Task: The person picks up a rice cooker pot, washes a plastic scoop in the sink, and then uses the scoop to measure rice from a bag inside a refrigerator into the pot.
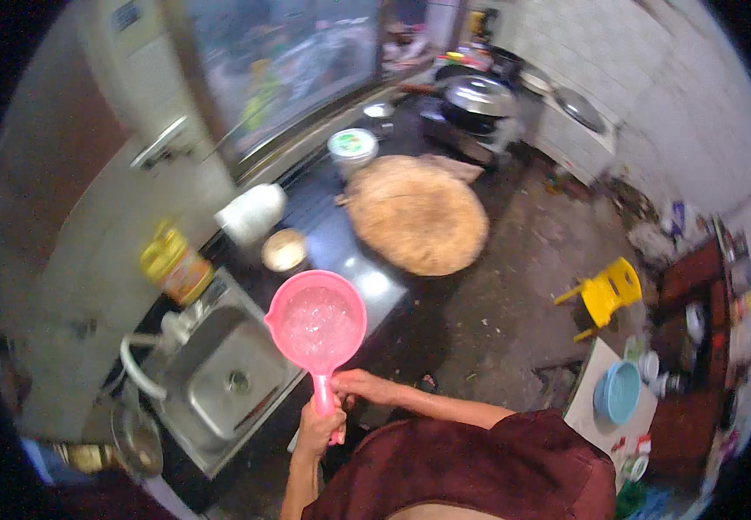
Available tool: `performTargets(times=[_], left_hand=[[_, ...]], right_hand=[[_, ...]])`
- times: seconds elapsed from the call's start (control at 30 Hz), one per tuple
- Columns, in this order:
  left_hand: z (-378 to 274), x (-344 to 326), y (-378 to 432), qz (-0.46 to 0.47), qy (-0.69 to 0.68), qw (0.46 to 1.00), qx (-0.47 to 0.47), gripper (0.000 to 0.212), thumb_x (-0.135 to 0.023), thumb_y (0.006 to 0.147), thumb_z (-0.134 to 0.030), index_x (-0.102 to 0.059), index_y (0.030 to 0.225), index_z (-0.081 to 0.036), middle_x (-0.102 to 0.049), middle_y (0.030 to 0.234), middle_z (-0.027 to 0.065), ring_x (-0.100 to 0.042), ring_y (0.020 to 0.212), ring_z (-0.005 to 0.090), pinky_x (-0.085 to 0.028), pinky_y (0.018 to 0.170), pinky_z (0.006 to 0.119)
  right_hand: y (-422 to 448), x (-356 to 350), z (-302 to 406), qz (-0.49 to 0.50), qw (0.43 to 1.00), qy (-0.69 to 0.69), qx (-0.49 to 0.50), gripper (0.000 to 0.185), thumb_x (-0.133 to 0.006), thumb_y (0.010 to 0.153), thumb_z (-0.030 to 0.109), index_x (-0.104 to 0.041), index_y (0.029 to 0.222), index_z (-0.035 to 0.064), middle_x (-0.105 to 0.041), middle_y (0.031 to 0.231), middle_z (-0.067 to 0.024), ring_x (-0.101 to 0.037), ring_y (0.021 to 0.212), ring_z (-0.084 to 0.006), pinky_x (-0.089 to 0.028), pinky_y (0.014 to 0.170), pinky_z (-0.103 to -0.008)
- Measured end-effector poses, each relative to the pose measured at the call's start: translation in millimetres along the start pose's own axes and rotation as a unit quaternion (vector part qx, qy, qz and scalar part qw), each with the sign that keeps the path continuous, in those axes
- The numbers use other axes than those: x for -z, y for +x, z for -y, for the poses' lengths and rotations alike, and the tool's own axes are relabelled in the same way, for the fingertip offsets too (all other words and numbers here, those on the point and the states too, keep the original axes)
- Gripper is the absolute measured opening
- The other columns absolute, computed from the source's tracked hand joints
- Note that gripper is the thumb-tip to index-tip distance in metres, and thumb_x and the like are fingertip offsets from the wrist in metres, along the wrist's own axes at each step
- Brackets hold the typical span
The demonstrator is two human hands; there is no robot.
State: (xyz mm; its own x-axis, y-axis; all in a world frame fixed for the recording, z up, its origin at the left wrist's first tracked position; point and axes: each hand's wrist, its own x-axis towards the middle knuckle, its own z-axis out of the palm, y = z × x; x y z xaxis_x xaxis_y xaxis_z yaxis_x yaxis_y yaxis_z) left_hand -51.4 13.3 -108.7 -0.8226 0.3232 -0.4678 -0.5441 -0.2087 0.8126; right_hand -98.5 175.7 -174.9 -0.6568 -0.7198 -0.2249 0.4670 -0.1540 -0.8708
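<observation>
My left hand (318,422) is wrapped around the handle of a pink plastic water dipper (318,279). Clear, bubbly water (320,322) fills part of its bowl. The dipper is above the front edge of the counter, to the right of a stainless steel sink (210,370). My right hand (362,388) is beside the upper handle, just under the bowl, with its fingers curled. Whether those fingers grip the handle is hidden. A pale faucet (138,367) arches over the left side of the sink.
A round wooden board (421,214) overhangs the dark counter (320,208). Near the sink are a yellow oil jug (177,266), a white container (252,211) and a small bowl (284,251). A lidded pot (478,97) sits farther back. On the floor stands a yellow chair (609,296).
</observation>
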Motion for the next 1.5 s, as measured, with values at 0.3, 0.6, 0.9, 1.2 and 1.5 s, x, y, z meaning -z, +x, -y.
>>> performTargets(times=[0.3, 0.6, 0.9, 1.2, 1.5], left_hand=[[7.3, -202.1, 110.3, 0.224, 0.07, 0.969, 0.078, 0.013, -0.051, 0.074, -0.007, -0.048, 0.085, -0.001, -0.047, 0.051, 0.0038, -0.044, 0.034, 0.0132, -0.034, 0.032, 0.022], [26.2, -368.1, 195.6, 0.36, 0.147, 0.913, 0.123, 0.009, -0.052, 0.078, -0.011, -0.048, 0.08, -0.003, -0.048, 0.053, 0.0025, -0.046, 0.037, 0.012, -0.035, 0.033, 0.022], [90.4, -457.1, 339.6, 0.364, 0.101, 0.906, 0.188, 0.019, -0.054, 0.082, -0.017, -0.05, 0.098, -0.007, -0.054, 0.07, -0.0007, -0.052, 0.048, 0.0077, -0.037, 0.035, 0.019], [35.8, -616.4, 444.5, 0.371, 0.108, 0.902, 0.192, 0.026, -0.055, 0.077, -0.012, -0.047, 0.1, -0.005, -0.05, 0.061, -0.0003, -0.049, 0.044, 0.0086, -0.036, 0.035, 0.02], [17.2, -731.1, 581.5, 0.352, 0.101, 0.913, 0.181, 0.011, -0.052, 0.078, -0.009, -0.051, 0.088, -0.006, -0.051, 0.061, 0.0002, -0.049, 0.045, 0.0081, -0.035, 0.034, 0.02]], right_hand=[[-153.6, 87.5, 55.7, -0.231, 0.919, 0.223, 0.228, 0.04, -0.053, 0.086, 0.024, -0.044, 0.116, -0.0011, -0.054, 0.108, -0.0159, -0.054, 0.102, -0.0244, -0.044, 0.089, -0.0363], [-263.2, 187.1, 86.0, -0.454, 0.765, 0.353, 0.29, 0.026, -0.052, 0.082, 0.013, -0.047, 0.103, -0.0007, -0.058, 0.092, -0.0184, -0.06, 0.088, -0.033, -0.05, 0.079, -0.043], [-327.5, 323.0, 122.1, -0.498, 0.739, 0.354, 0.284, 0.019, -0.052, 0.079, 0.013, -0.048, 0.095, 0.0022, -0.059, 0.089, -0.0181, -0.06, 0.086, -0.0331, -0.05, 0.077, -0.0434], [-392.1, 489.5, 194.3, -0.507, 0.738, 0.324, 0.305, 0.024, -0.051, 0.078, 0.017, -0.05, 0.097, 0.0018, -0.059, 0.089, -0.0181, -0.06, 0.086, -0.0348, -0.051, 0.074, -0.0451], [-425.6, 654.5, 264.6, -0.484, 0.767, 0.322, 0.27, 0.02, -0.053, 0.079, 0.018, -0.052, 0.091, 0.0022, -0.06, 0.087, -0.017, -0.061, 0.085, -0.0331, -0.051, 0.073, -0.0426]])
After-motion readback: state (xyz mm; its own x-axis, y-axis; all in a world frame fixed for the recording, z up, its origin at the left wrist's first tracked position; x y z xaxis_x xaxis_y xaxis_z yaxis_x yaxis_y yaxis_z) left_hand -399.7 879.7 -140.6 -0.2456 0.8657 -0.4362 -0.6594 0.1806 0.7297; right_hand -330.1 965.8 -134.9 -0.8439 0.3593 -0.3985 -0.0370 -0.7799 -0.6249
